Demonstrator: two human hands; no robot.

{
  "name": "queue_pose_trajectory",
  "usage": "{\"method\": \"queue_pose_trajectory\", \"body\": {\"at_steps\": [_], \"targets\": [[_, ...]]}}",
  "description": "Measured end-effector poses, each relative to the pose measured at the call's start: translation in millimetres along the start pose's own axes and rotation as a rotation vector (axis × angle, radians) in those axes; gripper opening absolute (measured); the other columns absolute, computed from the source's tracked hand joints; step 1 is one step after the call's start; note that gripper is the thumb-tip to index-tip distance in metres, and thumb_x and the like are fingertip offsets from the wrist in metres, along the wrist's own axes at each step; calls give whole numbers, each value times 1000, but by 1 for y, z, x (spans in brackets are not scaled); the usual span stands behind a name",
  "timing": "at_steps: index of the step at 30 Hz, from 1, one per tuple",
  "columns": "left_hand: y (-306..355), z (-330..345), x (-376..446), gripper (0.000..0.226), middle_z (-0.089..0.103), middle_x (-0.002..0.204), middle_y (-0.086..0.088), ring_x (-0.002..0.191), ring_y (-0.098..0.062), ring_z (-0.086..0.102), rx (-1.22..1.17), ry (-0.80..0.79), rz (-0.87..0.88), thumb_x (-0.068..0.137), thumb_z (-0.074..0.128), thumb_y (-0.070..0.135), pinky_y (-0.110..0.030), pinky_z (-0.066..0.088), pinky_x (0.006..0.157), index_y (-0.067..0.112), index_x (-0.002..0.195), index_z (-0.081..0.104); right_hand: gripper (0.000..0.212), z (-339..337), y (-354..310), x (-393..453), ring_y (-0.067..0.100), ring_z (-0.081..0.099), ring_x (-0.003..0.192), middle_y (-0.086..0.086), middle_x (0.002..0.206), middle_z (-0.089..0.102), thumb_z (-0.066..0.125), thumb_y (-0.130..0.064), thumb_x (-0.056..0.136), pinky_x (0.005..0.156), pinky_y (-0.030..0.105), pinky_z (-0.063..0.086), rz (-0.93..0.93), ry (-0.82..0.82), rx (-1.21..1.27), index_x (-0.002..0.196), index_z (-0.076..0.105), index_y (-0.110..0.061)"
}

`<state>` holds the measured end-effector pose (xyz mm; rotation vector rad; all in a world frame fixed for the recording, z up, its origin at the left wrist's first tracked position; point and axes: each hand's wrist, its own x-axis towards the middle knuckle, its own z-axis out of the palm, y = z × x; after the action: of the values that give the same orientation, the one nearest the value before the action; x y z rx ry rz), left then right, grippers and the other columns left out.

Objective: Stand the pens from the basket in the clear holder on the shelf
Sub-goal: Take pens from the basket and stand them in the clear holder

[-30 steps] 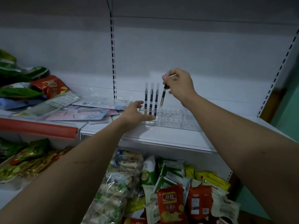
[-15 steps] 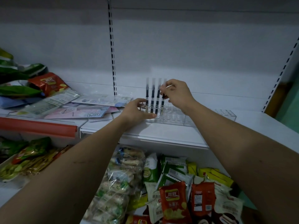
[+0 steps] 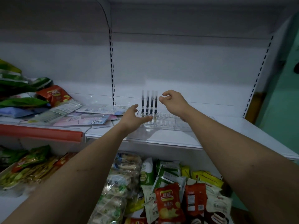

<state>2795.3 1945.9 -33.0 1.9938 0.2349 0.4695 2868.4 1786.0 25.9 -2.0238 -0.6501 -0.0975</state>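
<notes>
Pens [image 3: 149, 104]: four, upright in holder [image 3: 163, 121].
Right hand [image 3: 174, 103]: empty, loosely curled — just right of pens.
Left hand [image 3: 135, 119]: released, fingers touching holder.
Basket: unseen — next reach likely away from shelf [image 3: 210, 136].

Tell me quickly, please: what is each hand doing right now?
Left hand: open, fingers reaching to the clear holder.
Right hand: open, fingers loosely curled, holding nothing, beside the pens.
</notes>
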Motion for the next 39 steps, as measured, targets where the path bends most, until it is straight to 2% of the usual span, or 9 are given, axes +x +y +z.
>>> {"method": "queue_pose_trajectory", "body": {"at_steps": [4,9,12,19,25,30,33,36,39], "targets": [[14,1,-26,74,31,155,-8,139,-27,35,-8,38,-13,94,50,53,-42,34,110,17,152,23,45,1,-7,-33,23,52,122,7,137,52,46,-39,101,100,35,42,-8,-6,-81,137,47,-12],[24,4,-63,64,30,156,-5,141,-24,31,-48,52,-11,100,33,53,-36,26,110,15,151,27,48,11,-2,-82,21,48,128,4,144,49,39,-46,101,99,32,37,-52,-32,-211,139,46,-17],[21,7,-84,60,30,156,-2,141,-23,31,-81,46,-25,101,29,52,-36,26,109,18,151,30,52,16,3,-110,20,43,134,1,149,44,36,-50,101,105,34,34,-62,-74,-237,143,43,-20],[5,23,-135,55,37,152,-6,138,-22,35,-161,54,-75,103,29,47,-30,28,104,15,147,36,52,36,24,-165,19,44,133,-2,149,44,37,-54,99,109,40,37,13,-114,-190,142,45,-25],[-33,46,-172,56,44,147,-7,133,-26,42,-175,37,-194,102,30,49,-39,33,110,13,143,44,55,69,60,-203,24,41,136,6,150,43,37,-51,100,113,39,33,70,-184,-262,144,44,-18],[-80,70,-200,56,44,147,-8,133,-26,42,-201,5,-292,102,30,49,-36,32,108,14,144,44,60,102,104,-235,27,47,130,8,149,43,32,-58,98,106,44,41,145,-281,-311,145,41,-23],[-113,85,-214,61,47,144,-9,129,-27,46,-191,-26,-373,97,32,56,-42,35,110,16,141,47,60,121,134,-250,27,48,130,7,150,42,33,-57,97,105,45,41,211,-357,-285,146,40,-23],[-151,100,-227,60,48,143,-7,128,-27,46,-203,-39,-462,98,32,56,-40,35,108,16,141,47,56,141,166,-265,27,53,122,6,145,47,35,-58,95,99,47,46,304,-415,-202,140,45,-26],[-186,115,-235,55,51,138,-7,124,-26,49,-229,-66,-559,101,32,52,-36,39,101,16,140,48,50,164,198,-278,25,53,121,3,137,53,36,-53,99,99,43,45,440,-453,-97,136,50,-22]]}}
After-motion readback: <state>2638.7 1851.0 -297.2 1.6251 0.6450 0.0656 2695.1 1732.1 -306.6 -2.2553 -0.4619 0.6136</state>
